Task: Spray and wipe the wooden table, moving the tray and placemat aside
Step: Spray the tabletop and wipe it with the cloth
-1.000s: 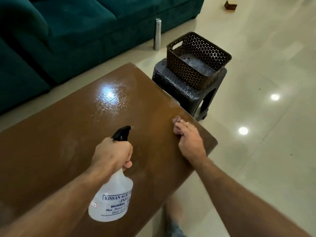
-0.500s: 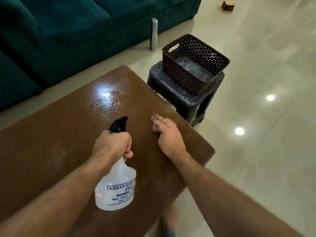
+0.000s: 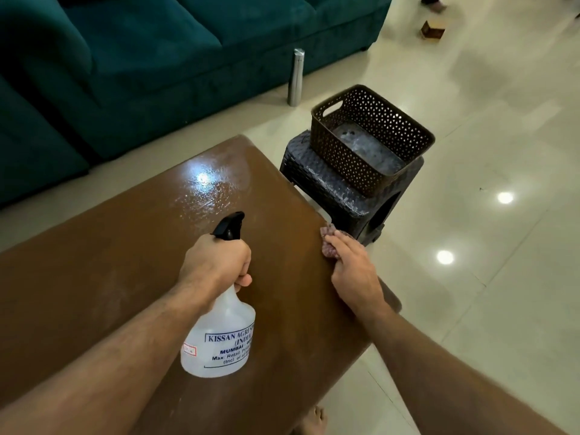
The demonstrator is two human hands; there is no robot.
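The brown wooden table [image 3: 119, 277] fills the lower left, with a wet glossy patch [image 3: 207, 189] near its far corner. My left hand [image 3: 216, 262] grips the neck of a translucent spray bottle [image 3: 219, 343] with a black nozzle [image 3: 228, 227], held above the table. My right hand [image 3: 351, 271] lies flat on a small pinkish cloth [image 3: 328, 243] at the table's right edge, fingers straight. Most of the cloth is hidden under the hand. No tray or placemat lies on the table.
A dark perforated basket [image 3: 373, 142] holding a grey mat sits on a black wicker stool [image 3: 339, 193] just right of the table. A teal sofa [image 3: 141, 58] stands behind. A steel bottle [image 3: 296, 76] and a small box [image 3: 433, 29] stand on the tiled floor. My bare foot [image 3: 312, 422] shows below.
My right hand slid the cloth left onto the table, then back right to its edge. My left hand kept the spray bottle over the table.
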